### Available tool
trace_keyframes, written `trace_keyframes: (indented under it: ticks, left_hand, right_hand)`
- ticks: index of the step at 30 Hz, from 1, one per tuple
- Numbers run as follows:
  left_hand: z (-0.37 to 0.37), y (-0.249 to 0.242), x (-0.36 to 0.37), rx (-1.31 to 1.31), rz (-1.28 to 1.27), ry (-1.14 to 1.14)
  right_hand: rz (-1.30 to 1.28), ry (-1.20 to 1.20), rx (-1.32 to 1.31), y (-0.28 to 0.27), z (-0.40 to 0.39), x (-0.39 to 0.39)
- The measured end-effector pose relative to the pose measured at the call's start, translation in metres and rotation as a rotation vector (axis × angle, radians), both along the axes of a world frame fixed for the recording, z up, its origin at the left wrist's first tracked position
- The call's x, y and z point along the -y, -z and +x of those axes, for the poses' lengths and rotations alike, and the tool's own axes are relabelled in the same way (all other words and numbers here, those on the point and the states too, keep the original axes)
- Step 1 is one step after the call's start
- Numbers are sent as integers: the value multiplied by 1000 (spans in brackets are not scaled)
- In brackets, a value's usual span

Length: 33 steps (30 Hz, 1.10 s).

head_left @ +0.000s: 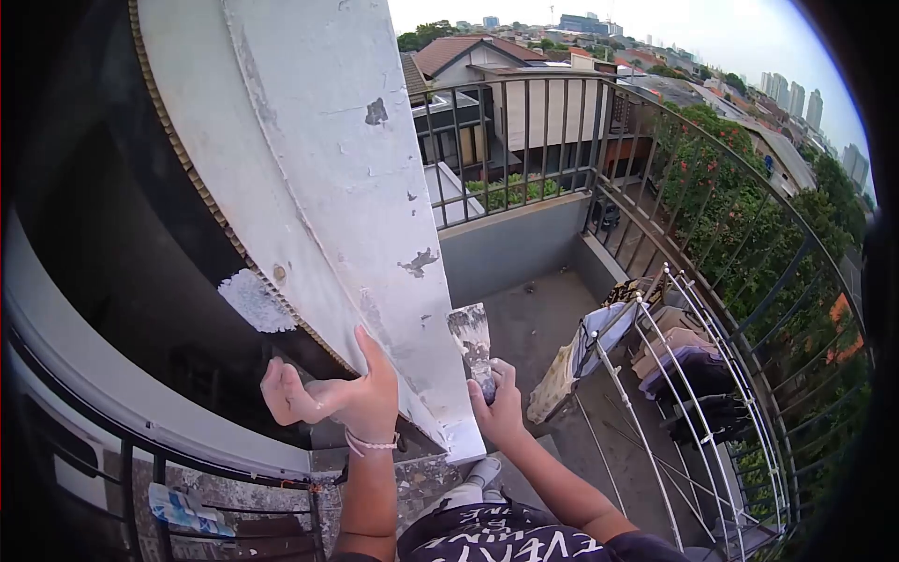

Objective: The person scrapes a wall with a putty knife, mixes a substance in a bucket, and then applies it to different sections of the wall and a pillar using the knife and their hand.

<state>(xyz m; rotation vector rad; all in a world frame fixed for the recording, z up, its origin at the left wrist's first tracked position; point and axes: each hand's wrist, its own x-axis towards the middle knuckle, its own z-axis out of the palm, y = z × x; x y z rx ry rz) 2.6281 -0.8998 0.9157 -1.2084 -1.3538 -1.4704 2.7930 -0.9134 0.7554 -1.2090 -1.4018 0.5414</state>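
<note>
My right hand [501,407] grips a putty knife [471,332] by its handle, with the broad blade pointing up. Grey and white residue covers the blade, which overlaps the right edge of a white wall [328,122] in this view. Paint is flaking off that wall in several spots, leaving grey patches [419,262]. My left hand [351,398], dusted white, is near the wall's lower left edge; its thumb stands up apart from the bent fingers, and nothing shows in it. A bracelet [372,443] circles the left wrist.
A metal railing [599,80] rings the balcony above a low grey wall [510,245]. On the right stands a white drying rack [655,375] hung with clothes. More dark railing [126,478] and a blue-white packet [183,510] lie at lower left. Rooftops and trees spread beyond.
</note>
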Motion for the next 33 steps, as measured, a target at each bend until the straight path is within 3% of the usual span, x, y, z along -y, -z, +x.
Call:
trace_keyframes:
  ticks: [2, 4, 6, 9, 12, 21, 24, 27, 30, 33]
  left_hand:
    - [-3, -7, 2, 134, -17, -43]
    - [-9, -5, 2, 253, -106, 194]
    - [-11, 9, -3, 347, -209, 268]
    - [-10, 19, -3, 389, -251, 243]
    - [-11, 12, 2, 412, -276, 350]
    - [-12, -2, 12, 386, -299, 489]
    - [-12, -8, 20, 480, -314, 611]
    - [-36, -12, 22, 469, -481, 895]
    - [-52, -11, 22, 710, -717, 1214]
    - [-72, -30, 31, 876, -776, 1445]
  right_hand:
    - [105, -14, 2, 3, -14, -13]
    - [103, -34, 109, -1, -21, -20]
    - [104, -37, 156, -10, -29, -25]
    - [135, 2, 70, -26, -40, -32]
    - [271, -60, 288, -40, -35, -47]
    - [328, -34, 90, -136, -44, -62]
    - [225, -46, 85, -152, -43, -57]
    - [218, -44, 101, -139, -40, -51]
    - [236, -28, 135, -98, -38, -44]
    - [206, -22, 148, -96, -36, -40]
